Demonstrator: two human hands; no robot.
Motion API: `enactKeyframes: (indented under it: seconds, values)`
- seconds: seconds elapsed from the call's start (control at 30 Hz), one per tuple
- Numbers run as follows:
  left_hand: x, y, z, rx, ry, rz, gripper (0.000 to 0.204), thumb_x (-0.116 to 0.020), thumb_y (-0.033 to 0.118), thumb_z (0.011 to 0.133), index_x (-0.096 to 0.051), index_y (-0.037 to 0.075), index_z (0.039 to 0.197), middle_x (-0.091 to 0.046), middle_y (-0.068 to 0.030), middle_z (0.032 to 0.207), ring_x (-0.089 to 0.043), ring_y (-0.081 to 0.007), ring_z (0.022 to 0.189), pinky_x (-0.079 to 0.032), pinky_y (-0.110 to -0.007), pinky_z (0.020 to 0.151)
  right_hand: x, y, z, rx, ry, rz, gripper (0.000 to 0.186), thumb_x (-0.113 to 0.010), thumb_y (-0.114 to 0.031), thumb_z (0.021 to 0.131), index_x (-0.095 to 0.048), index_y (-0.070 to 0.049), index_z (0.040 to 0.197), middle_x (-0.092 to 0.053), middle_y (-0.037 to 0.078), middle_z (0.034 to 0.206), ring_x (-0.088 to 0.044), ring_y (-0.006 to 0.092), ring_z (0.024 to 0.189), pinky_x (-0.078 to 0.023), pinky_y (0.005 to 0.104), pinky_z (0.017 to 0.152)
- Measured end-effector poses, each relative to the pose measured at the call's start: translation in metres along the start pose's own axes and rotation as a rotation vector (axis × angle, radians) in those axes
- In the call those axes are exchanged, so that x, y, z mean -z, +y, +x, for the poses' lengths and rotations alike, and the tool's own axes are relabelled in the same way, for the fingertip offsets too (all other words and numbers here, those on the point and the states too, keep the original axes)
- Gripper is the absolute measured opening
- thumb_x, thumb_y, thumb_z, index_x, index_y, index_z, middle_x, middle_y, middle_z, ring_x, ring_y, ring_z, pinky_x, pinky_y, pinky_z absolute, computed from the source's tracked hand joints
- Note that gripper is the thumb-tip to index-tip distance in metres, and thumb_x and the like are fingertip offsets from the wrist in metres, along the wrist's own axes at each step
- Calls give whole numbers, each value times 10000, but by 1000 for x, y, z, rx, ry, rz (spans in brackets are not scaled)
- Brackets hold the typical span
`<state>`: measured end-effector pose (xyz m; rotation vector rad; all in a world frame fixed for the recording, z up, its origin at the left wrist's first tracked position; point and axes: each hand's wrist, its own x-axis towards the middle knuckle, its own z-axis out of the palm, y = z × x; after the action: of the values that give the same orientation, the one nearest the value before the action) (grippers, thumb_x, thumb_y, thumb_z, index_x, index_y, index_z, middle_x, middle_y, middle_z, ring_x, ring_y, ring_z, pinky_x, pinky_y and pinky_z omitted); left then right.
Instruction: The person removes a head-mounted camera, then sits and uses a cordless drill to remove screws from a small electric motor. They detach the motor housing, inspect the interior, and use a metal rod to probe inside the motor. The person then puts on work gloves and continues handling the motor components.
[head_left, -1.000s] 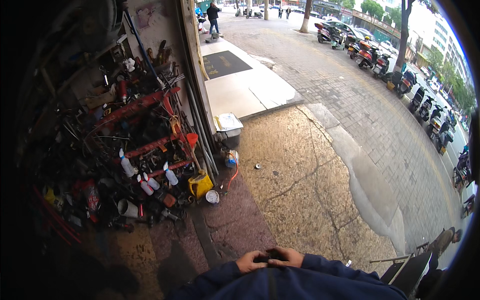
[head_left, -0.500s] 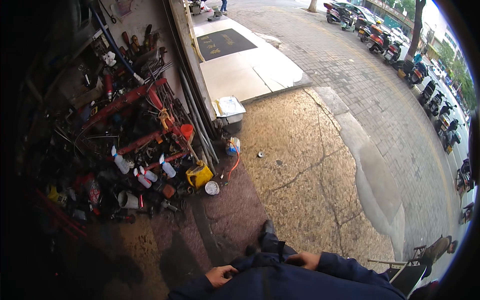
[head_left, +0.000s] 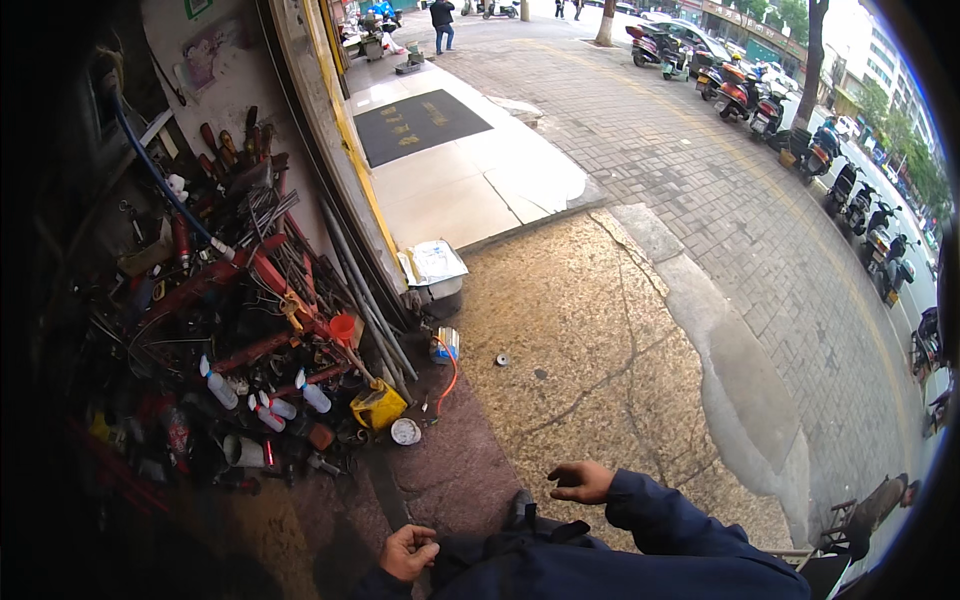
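Note:
My right hand [head_left: 583, 482] is held out in front of the dark blue jacket [head_left: 600, 572], above the speckled floor. Its fingers stretch toward the left, with the thumb apart and nothing between them. Lower down on the left, my left hand [head_left: 408, 553] is by the jacket's edge, fingers curled in and thumb near the index finger. I see no object in it. A black strap [head_left: 567, 531] lies over my front between the two hands. The tip of a dark shoe [head_left: 522, 505] shows just left of my right hand.
Tools and parts crowd the left around a red metal frame [head_left: 190, 295], with spray bottles [head_left: 314, 393], a yellow jug [head_left: 379, 404] and a white tub [head_left: 405, 431]. A small round piece [head_left: 502, 359] lies on the floor. Scooters [head_left: 740, 92] line the pavement; a person sits at lower right [head_left: 880, 510].
My right hand has left the jacket front and reached forward. My left hand has moved a little left and away from the jacket. The view has shifted, with more of the street showing.

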<state>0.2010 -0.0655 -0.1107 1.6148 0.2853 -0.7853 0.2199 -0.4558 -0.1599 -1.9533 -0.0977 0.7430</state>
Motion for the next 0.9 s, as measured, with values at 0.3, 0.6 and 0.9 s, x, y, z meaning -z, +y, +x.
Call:
enactKeyframes:
  seconds: [0.3, 0.6, 0.9]
  values:
    - [-8, -29, 74, 17, -40, 151, 262, -654, 127, 832, -592, -34, 1029, -626, -83, 771, -591, -122, 658, -503, -278, 589, -23, 19, 46, -103, -41, -139, 392, -630, -306, 812, -608, -42, 1101, -680, 171, 941, -656, 324, 883, -520, 389, 792]
    - [24, -24, 182, 108, -73, 268, 245, -689, 183, 807, -633, 1, 960, -637, -64, 758, -592, -133, 647, -496, -285, 612, -17, 38, 96, -272, -29, -132, 370, -621, -242, 766, -622, -62, 1089, -674, 188, 929, -650, 344, 888, -514, 401, 794]
    - [69, 8, 358, -40, -65, 354, 176, -663, 137, 829, -624, -1, 931, -601, -50, 679, -570, -119, 550, -470, -290, 508, -37, 73, 197, -736, 62, 173, 381, -677, -330, 799, -662, -28, 1030, -684, 179, 925, -668, 298, 863, -523, 366, 787]
